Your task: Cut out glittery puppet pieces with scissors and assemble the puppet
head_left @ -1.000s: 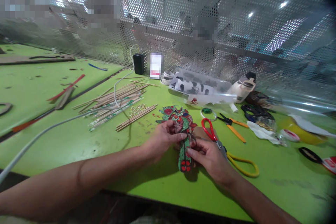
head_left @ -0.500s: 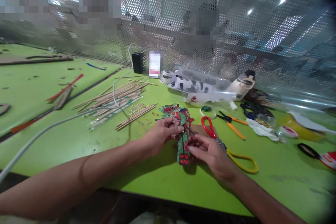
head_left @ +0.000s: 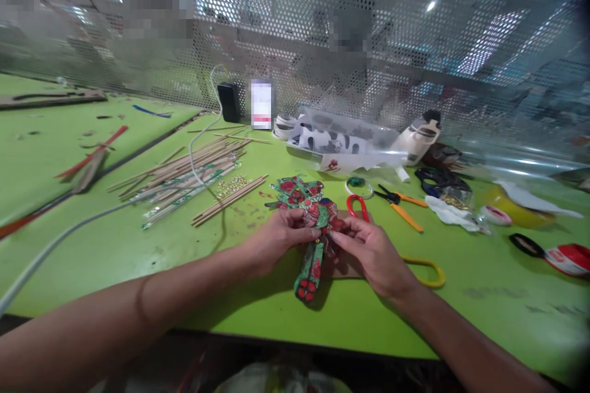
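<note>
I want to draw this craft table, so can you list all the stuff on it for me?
Paper puppet: one, red and green, table middle, held in both hands.
Wooden sticks: many, tan, left of the puppet.
Scissors: one, red and yellow handles, partly under the right hand.
Pliers: one, orange handles, behind the scissors.
Cable: one, white, across the left side.
Black box: one, by the mesh wall.
Plastic bag: one, clear, at the back.
Table: one, green.
Left hand: pinching the puppet.
Right hand: pinching the puppet.
</note>
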The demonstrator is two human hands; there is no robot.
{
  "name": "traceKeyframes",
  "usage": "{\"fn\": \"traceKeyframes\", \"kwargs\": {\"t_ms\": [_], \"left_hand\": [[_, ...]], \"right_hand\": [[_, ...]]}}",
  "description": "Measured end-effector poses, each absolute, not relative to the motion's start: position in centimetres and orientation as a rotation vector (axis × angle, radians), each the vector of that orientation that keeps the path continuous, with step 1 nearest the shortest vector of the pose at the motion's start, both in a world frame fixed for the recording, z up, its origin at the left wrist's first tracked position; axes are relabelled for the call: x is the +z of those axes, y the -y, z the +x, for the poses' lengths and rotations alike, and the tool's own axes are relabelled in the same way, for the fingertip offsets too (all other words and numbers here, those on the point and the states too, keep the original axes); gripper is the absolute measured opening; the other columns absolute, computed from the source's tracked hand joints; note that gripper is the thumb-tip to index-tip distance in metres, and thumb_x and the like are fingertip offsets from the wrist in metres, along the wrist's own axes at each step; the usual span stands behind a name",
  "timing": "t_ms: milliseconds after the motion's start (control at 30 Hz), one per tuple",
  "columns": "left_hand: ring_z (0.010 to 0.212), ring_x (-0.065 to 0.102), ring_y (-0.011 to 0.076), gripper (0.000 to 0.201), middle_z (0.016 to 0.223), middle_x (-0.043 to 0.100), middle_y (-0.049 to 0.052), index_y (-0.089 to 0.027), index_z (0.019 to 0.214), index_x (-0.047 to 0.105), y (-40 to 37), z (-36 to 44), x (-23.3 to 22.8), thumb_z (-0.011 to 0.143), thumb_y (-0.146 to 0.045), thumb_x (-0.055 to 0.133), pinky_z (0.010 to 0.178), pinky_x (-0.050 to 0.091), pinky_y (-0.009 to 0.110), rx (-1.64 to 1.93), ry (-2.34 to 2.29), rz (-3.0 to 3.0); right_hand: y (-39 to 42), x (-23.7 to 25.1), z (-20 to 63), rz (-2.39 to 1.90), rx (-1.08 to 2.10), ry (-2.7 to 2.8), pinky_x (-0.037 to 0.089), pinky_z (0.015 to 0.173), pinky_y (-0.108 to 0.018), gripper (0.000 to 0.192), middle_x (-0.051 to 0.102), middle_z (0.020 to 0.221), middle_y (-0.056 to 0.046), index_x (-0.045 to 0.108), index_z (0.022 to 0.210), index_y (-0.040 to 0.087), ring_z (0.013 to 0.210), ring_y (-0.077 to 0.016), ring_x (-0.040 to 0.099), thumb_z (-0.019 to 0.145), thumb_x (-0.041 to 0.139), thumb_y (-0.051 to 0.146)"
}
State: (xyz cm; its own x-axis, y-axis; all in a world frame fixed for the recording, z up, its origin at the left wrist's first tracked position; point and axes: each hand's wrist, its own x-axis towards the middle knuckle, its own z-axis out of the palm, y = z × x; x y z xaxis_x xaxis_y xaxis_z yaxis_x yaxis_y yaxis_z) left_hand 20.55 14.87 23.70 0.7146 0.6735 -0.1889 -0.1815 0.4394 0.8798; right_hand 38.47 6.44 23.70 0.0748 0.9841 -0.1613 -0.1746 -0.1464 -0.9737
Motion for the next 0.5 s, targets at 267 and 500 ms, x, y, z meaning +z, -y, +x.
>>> {"fn": "traceKeyframes", "kwargs": {"t_ms": [267, 500], "left_hand": [[0.072, 0.062, 0.0185, 0.030, 0.073, 0.067, 0.004, -0.015, 0.074, 0.067, -14.96, 20.50, 23.59, 0.065, -0.028, 0.092, 0.077, 0.047, 0.034, 0.576, -0.591, 0.993], [0.066, 0.055, 0.0140, 0.022, 0.074, 0.065, 0.005, -0.013, 0.077, 0.070, -15.12, 20.59, 23.57, 0.076, -0.031, 0.083, 0.066, 0.042, 0.028, 0.574, -0.622, 0.943]], "right_hand": [[-6.43, 24.04, 38.30, -1.215, 1.315, 1.006, 0.056, 0.080, -0.032, 0.039, 0.075, 0.091, -0.004, 0.068, 0.100, 0.019, 0.084, -0.0184, 0.070, 0.068, 0.088, 0.028], [-6.44, 24.28, 37.91, -1.226, 1.274, 1.082, 0.055, 0.095, -0.039, 0.042, 0.074, 0.095, -0.004, 0.067, 0.105, 0.021, 0.092, -0.0221, 0.070, 0.067, 0.086, 0.024]]}}
